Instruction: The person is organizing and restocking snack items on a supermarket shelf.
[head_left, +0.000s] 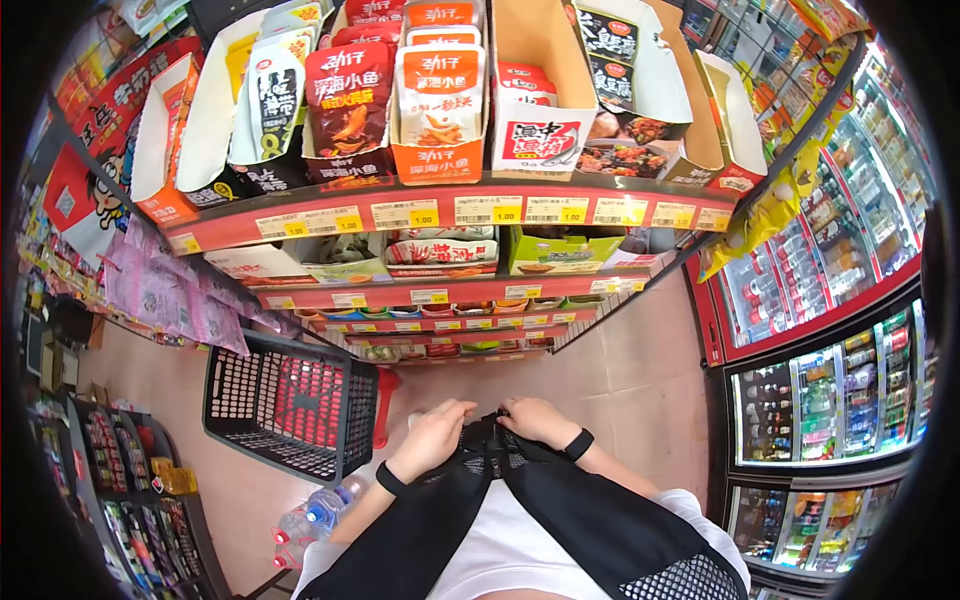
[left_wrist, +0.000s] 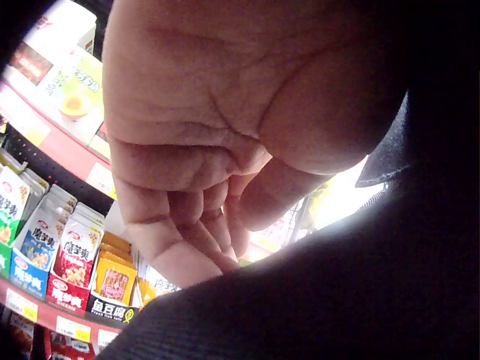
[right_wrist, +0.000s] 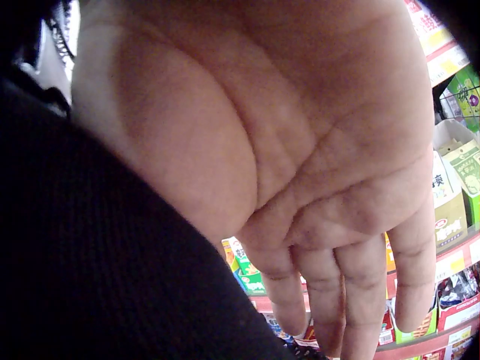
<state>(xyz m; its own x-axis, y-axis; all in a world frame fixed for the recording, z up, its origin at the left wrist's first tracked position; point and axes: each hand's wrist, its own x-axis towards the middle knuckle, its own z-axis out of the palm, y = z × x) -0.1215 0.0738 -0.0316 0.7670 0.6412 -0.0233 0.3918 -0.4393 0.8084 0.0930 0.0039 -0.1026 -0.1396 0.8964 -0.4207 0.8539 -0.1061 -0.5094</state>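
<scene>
Both hands are low in front of the body, by the front edge of a black mesh-panelled vest (head_left: 420, 520) worn over a white shirt. In the head view the left hand (head_left: 433, 437) is left of the vest's front fastening, its fingers loosely bent. Its palm (left_wrist: 225, 97) and bent fingers show beside dark cloth in the left wrist view. The right hand (head_left: 540, 420) has its fingertips right at the vest's edge. In the right wrist view, its palm (right_wrist: 300, 135) faces the camera with fingers nearly straight; dark cloth hides the thumb.
A snack shelf (head_left: 450, 215) with boxed packets stands directly ahead. On the left are a black shopping basket (head_left: 290, 400), large plastic bottles (head_left: 320, 515) on the floor and a low rack (head_left: 150, 500). Lit drink coolers (head_left: 830, 400) line the right side.
</scene>
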